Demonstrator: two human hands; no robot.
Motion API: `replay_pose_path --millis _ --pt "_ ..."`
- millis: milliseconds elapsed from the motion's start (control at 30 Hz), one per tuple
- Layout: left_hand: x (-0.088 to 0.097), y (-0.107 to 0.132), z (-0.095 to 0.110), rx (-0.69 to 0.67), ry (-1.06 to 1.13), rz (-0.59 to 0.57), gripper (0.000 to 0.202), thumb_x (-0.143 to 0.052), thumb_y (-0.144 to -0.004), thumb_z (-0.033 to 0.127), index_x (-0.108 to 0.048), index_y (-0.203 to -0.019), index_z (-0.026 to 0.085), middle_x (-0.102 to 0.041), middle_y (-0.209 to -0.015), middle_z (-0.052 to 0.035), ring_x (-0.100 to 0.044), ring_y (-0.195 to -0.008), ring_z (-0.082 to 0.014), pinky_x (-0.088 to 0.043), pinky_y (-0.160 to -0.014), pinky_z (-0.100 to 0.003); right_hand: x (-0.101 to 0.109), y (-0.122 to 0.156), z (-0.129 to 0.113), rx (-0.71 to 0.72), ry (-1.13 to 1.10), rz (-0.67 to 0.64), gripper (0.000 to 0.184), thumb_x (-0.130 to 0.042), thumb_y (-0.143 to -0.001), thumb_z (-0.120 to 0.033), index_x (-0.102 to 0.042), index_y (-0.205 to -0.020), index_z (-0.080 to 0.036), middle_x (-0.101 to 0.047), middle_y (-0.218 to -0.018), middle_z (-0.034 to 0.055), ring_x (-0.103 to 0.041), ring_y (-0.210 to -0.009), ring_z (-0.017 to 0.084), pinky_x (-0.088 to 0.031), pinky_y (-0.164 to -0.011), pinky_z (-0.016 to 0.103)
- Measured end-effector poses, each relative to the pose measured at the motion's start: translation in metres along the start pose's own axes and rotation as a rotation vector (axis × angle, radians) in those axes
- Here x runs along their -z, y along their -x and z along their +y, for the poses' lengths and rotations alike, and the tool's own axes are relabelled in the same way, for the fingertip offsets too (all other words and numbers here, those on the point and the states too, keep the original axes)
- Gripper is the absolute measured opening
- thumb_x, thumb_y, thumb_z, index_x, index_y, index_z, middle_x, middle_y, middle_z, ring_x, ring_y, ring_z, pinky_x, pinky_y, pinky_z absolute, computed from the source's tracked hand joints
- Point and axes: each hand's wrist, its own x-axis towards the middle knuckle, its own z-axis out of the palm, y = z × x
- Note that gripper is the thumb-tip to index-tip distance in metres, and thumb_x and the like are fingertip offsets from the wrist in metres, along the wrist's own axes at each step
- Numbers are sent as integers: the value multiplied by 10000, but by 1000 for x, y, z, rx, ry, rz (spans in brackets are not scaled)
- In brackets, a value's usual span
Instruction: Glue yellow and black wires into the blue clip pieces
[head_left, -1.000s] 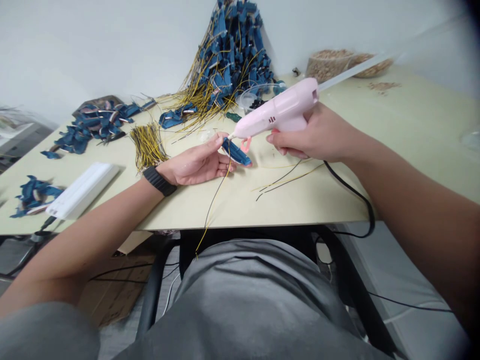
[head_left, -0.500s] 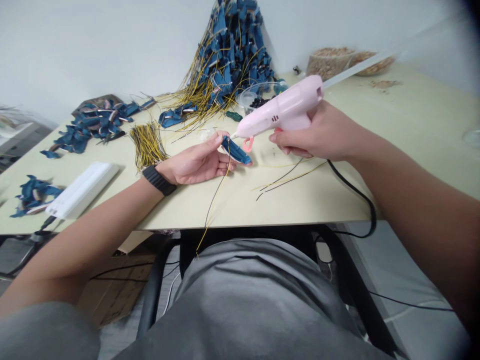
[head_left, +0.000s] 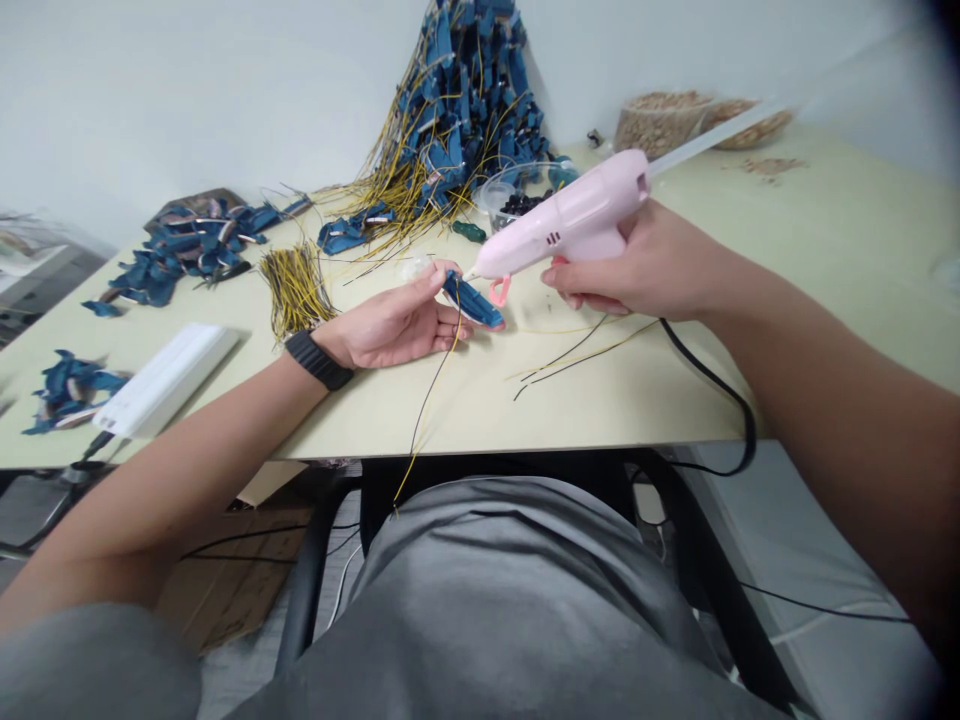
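Our left hand pinched the light, probably stiff blue piece by one end; our right hand clasped the glue gun

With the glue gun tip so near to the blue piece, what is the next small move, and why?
Probably a light squeeze of the trigger. The right hand aims the pink glue gun, its nozzle at the upper end of the blue piece, which the left hand holds, with thin wires hanging from it.
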Motion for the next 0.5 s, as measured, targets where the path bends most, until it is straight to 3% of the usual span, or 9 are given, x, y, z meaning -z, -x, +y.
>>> replay_pose_path --millis 167,300,433,500 --pt "-2 0 1 18 -6 79 427 -991 -1199 540 -693 -1244 238 -956 -1114 -78 -874 -903 -206 -644 -833 -325 8 -3 6 17 -31 -54 251 -1042 -1002 -291 -794 -993 -254 -639 -658 -15 -471 -563 152 -402 -527 335" --pt "-2 1 2 -9 -16 10 490 -1019 -1182 533 -627 -1260 248 -973 -1187 -79 -906 -985 -215 -647 -867 -325 11 -4 12 -3 8 -74 190 -1008 -1034 -311 -844 -974 -235 -568 -586 -30 -465 -528 147 -374 -509 320" --pt "-2 0 2 -17 -35 -56 651 -1069 -1137 642 -562 -1261 253 -984 -1281 -122 -948 -1110 -264 -639 -872 -320 11 -3 14 -30 49 -64 402 -1050 -1036 -377 -741 -817 -245 -566 -574 -17 -472 -512 134 -365 -490 309" --pt "-3 1 3 -13 -37 -53 658 -1029 -1158 707 -564 -1254 251 -985 -1290 -120 -943 -1103 -256 -629 -866 -312 11 -3 14 -35 55 -67 422 -1048 -1036 -370 -716 -807 -243 -588 -577 -8 -489 -516 132 -384 -498 309"
